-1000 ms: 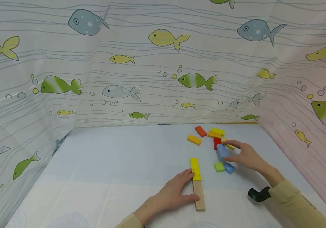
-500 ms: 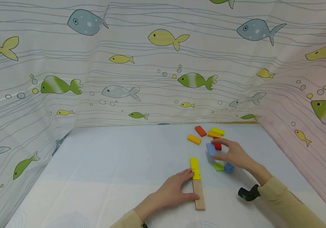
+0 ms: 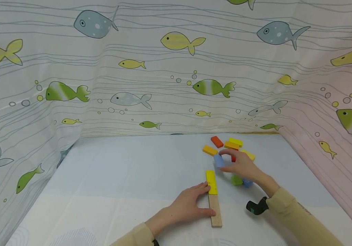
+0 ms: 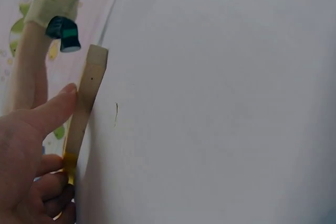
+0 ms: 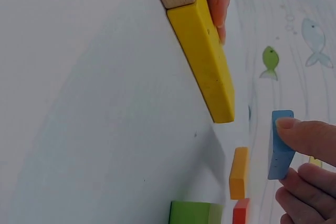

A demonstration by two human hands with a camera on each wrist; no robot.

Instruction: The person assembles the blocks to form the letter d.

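Observation:
Thumb and fingertips of my right hand (image 3: 244, 166) pinch a light blue wooden block (image 3: 218, 161) by its two ends, above the table; the right wrist view shows this blue block (image 5: 281, 145) apart from the others. On the tabletop a yellow block (image 3: 211, 179) and a plain wooden block (image 3: 215, 218) lie end to end in one line. My left hand (image 3: 183, 208) rests against their left side, its fingertips at the yellow block and its thumb on the plain one. The left wrist view shows that thumb (image 4: 58, 109) touching the plain block (image 4: 86, 98).
Beyond the right hand lie several blocks: an orange one (image 3: 210, 150), a red-orange one (image 3: 217, 141) and a yellow one (image 3: 235, 142) among them. A green block (image 3: 236, 180) and a blue block (image 3: 247, 183) sit beneath the right wrist. A fish-patterned cloth (image 3: 163, 85) surrounds the table.
My right hand has carried the light blue block leftward, from above the small green and blue blocks toward the far end of the yellow one. The left hand stays in place.

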